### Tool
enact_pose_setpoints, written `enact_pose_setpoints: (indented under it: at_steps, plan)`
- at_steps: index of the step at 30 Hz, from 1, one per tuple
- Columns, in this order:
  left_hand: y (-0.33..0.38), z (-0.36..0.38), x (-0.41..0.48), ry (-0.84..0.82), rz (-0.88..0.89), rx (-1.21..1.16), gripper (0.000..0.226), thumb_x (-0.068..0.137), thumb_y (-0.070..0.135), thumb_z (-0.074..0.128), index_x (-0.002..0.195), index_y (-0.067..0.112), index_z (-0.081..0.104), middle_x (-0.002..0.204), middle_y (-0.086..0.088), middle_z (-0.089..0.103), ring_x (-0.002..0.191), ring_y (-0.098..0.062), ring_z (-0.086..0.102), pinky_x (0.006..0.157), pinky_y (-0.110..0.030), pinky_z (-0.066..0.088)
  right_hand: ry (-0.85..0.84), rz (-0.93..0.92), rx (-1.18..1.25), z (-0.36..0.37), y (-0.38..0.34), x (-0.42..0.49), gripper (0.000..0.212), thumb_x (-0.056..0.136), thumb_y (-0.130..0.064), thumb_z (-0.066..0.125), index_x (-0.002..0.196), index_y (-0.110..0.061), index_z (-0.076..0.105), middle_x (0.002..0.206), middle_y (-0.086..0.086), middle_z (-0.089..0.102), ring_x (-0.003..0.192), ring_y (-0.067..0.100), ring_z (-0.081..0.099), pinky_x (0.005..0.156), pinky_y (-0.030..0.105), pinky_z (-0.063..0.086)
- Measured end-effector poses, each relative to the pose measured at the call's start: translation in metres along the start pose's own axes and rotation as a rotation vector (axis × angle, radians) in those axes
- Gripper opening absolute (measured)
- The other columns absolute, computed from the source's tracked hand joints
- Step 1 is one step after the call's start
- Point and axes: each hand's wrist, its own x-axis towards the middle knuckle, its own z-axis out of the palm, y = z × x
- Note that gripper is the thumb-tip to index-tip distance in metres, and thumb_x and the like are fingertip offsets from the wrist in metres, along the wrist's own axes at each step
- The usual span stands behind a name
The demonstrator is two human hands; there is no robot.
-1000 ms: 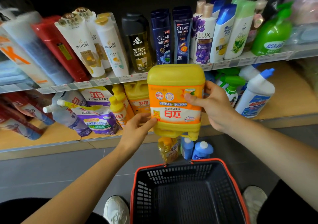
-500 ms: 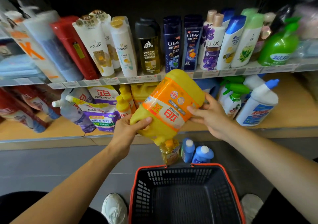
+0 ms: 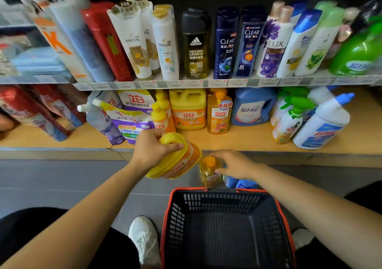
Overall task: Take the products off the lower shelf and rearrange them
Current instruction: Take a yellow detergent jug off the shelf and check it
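Item: yellow plastic jug with orange label, tilted, hung from our left hand clenched on its handle, before the lower shelf. Just rightward, our right hand clasps a small amber bottle.

I saw the wooden lower shelf carrying refill pouches, a yellow jug, an orange pump bottle, a blue detergent jug, spray bottles and a white cleaner bottle, while on the grey floor below stood a small yellow bottle, blue bottles and a red-rimmed basket.
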Motion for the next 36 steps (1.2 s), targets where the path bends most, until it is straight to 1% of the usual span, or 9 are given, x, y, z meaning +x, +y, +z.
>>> enact_pose_setpoints:
  at_steps: [3,7,11,15,21,26,30,32,36]
  plan:
    - [-0.016,0.006,0.011,-0.073,-0.038,0.086,0.035,0.069,0.042,0.091,0.082,0.013,0.075,0.083,-0.003,0.076,0.083,-0.02,0.07,0.077,-0.049,0.06,-0.154,-0.049,-0.191,0.021,0.0,0.006,0.078,0.094,-0.042,0.064,0.158,-0.025,0.023,0.167,-0.002,0.014,0.152,0.023,0.018,0.12,0.044,0.026]
    - [-0.038,0.024,0.027,-0.171,-0.078,0.207,0.043,0.075,0.04,0.088,0.083,0.002,0.07,0.085,-0.021,0.07,0.081,-0.029,0.065,0.075,-0.052,0.053,-0.222,-0.016,-0.276,0.041,0.004,0.006,0.076,0.095,-0.038,0.065,0.157,-0.023,0.024,0.167,-0.004,-0.012,0.151,0.03,0.016,0.116,0.047,0.031]
    - [-0.057,0.045,0.032,-0.362,-0.036,0.325,0.036,0.083,0.034,0.082,0.071,0.009,0.059,0.067,-0.003,0.052,0.069,-0.023,0.049,0.058,-0.034,0.036,-0.212,-0.007,-0.221,0.044,0.007,0.006,0.077,0.094,-0.034,0.067,0.157,-0.028,0.024,0.167,-0.007,-0.013,0.151,0.03,0.019,0.116,0.047,0.032]
    - [-0.074,0.068,0.034,-0.513,-0.055,0.405,0.032,0.089,0.024,0.076,0.087,-0.004,0.062,0.076,-0.01,0.051,0.072,-0.023,0.046,0.065,-0.036,0.034,-0.192,-0.002,-0.189,0.045,0.008,0.006,0.075,0.093,-0.036,0.068,0.156,-0.028,0.028,0.168,-0.007,-0.006,0.148,0.031,0.025,0.117,0.047,0.03]
    - [-0.085,0.095,0.034,-0.59,-0.119,0.428,0.027,0.088,0.025,0.077,0.08,0.014,0.053,0.073,0.001,0.051,0.072,-0.02,0.049,0.054,-0.03,0.032,-0.134,-0.017,-0.135,0.05,0.01,0.008,0.071,0.092,-0.034,0.069,0.153,-0.029,0.033,0.167,-0.008,0.002,0.141,0.033,0.033,0.114,0.045,0.033]
    - [-0.082,0.091,0.041,-0.579,-0.245,0.242,0.062,0.089,0.023,0.077,0.144,0.008,0.051,0.139,-0.01,0.058,0.127,-0.03,0.055,0.106,-0.043,0.047,-0.105,-0.012,-0.101,0.049,0.007,0.012,0.068,0.093,-0.032,0.069,0.152,-0.027,0.036,0.162,-0.007,0.013,0.136,0.032,0.038,0.109,0.045,0.04]
    - [-0.078,0.081,0.043,-0.655,-0.351,0.155,0.065,0.092,0.021,0.074,0.151,0.011,0.046,0.153,-0.005,0.048,0.139,-0.027,0.047,0.113,-0.042,0.043,-0.061,-0.009,-0.059,0.042,0.002,0.018,0.066,0.092,-0.034,0.068,0.151,-0.025,0.039,0.152,-0.003,0.031,0.13,0.027,0.044,0.106,0.044,0.041]
    - [-0.077,0.074,0.043,-0.57,-0.266,0.237,0.049,0.092,0.023,0.074,0.138,0.011,0.061,0.142,-0.005,0.061,0.125,-0.022,0.06,0.107,-0.043,0.049,-0.053,0.001,-0.05,0.038,-0.001,0.022,0.067,0.092,-0.036,0.068,0.151,-0.026,0.039,0.145,-0.003,0.038,0.128,0.026,0.045,0.105,0.041,0.039]
    - [-0.05,0.051,0.056,0.137,0.013,0.246,0.021,0.091,0.027,0.073,0.108,0.018,0.066,0.109,0.0,0.067,0.092,-0.017,0.066,0.079,-0.042,0.058,-0.039,0.048,-0.006,0.034,-0.003,0.029,0.067,0.091,-0.039,0.067,0.151,-0.027,0.04,0.14,-0.001,0.044,0.128,0.024,0.046,0.102,0.043,0.04]
